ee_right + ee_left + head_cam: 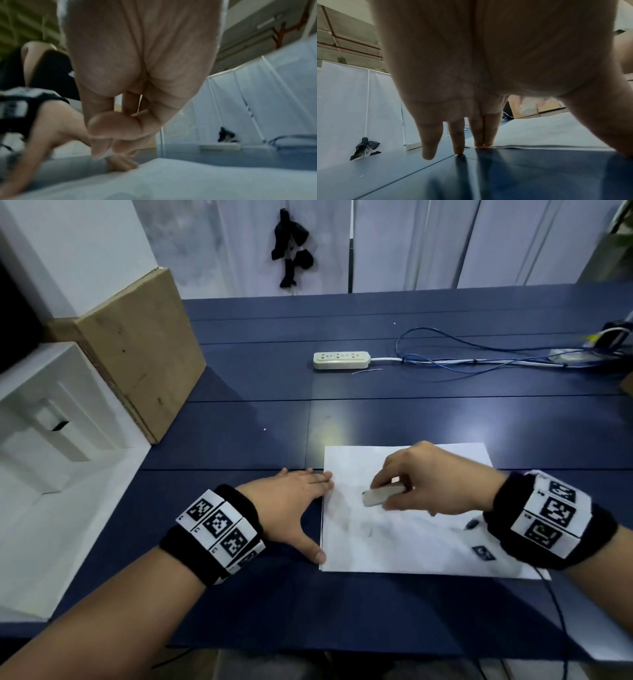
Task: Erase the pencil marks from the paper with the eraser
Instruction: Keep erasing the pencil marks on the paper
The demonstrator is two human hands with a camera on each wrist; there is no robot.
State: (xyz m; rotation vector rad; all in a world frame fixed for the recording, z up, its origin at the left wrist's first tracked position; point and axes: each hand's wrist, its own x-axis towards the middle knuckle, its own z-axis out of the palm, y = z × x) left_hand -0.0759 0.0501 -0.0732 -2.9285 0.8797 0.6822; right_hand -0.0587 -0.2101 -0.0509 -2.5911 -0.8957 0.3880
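A white sheet of paper (411,546) lies on the blue table, with faint grey pencil smudges near its left half. My right hand (424,481) pinches a pale grey eraser (378,496) between thumb and fingers and holds it just over the upper middle of the sheet. My left hand (298,508) lies flat with straight fingers, its fingertips (481,143) and thumb pressing the paper's (547,129) left edge. In the left wrist view the eraser (528,106) shows far off, blurred. The right wrist view shows my curled right hand (123,135) above the paper (188,180); the eraser is hidden there.
A white power strip (340,361) with blue and white cables (479,357) lies at the back of the table. A cardboard box (137,350) and white foam packaging (51,433) stand at the left. A black cable (558,618) trails off the right front edge.
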